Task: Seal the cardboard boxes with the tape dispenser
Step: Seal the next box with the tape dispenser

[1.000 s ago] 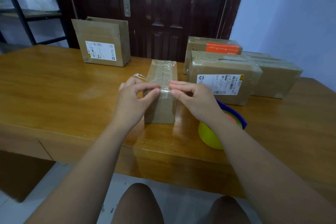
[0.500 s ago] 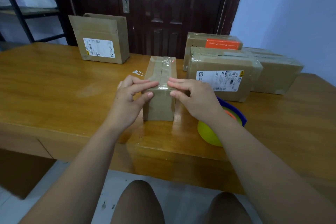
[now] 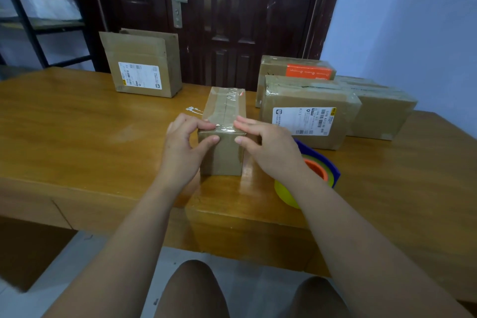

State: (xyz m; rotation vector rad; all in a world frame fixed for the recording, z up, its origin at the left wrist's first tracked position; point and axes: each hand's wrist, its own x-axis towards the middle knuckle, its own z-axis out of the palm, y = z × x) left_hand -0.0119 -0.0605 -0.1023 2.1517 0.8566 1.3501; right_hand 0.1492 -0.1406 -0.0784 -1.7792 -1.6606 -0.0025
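Note:
A narrow cardboard box (image 3: 225, 107) stands end-on in front of me on the wooden table (image 3: 77, 134), with clear tape along its top seam and over the near edge. My left hand (image 3: 180, 148) pinches the box's near left top corner, bent fingers on top and thumb on the front face. Straighter fingers of my right hand (image 3: 268, 147) lie on the near right top edge, with the thumb pressing the front face. The tape dispenser (image 3: 321, 166), blue with a yellow roll and orange core, lies on the table right of the box, partly hidden by my right wrist.
A labelled box (image 3: 144, 70) stands at the back left. Three taped boxes (image 3: 309, 100) crowd the back right, close to the narrow box. A scrap of clear tape (image 3: 193, 110) lies left of the box. My knees are below the table's near edge.
My fingertips met at the middle of the box's near top edge; they have since slid apart toward its left and right corners. The box has stayed put.

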